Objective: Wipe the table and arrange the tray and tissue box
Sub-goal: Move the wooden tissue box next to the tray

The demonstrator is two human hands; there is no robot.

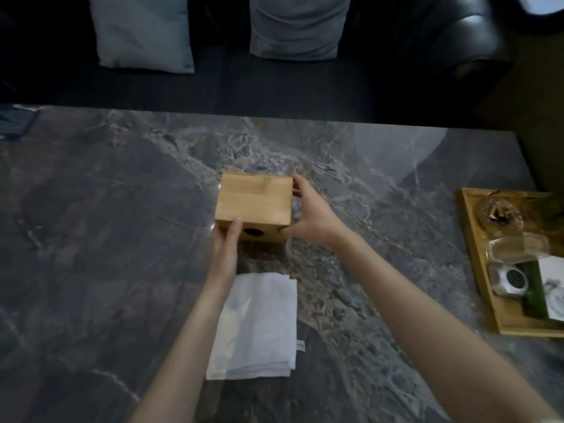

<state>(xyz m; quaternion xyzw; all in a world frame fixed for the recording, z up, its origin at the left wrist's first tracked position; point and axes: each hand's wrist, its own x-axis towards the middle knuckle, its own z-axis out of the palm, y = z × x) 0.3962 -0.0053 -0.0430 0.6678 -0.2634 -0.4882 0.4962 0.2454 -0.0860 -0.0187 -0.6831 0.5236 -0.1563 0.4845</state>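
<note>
Head view, box: square bamboo tissue box [254, 200] mid-table [106, 209], clasped by left hand [225, 243] and right hand [311, 212].
Grip: both pressed against its sides.
Cloth: folded white cloth [259, 325] idle, nearer.
Tray: bamboo tray [476, 257] far right, unarranged.
Progress: arranging apparently underway; wiping unconfirmed.

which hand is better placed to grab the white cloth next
Left, likely. The left hand and its forearm lie directly over the folded cloth; the right hand grips the box's far side.
</note>
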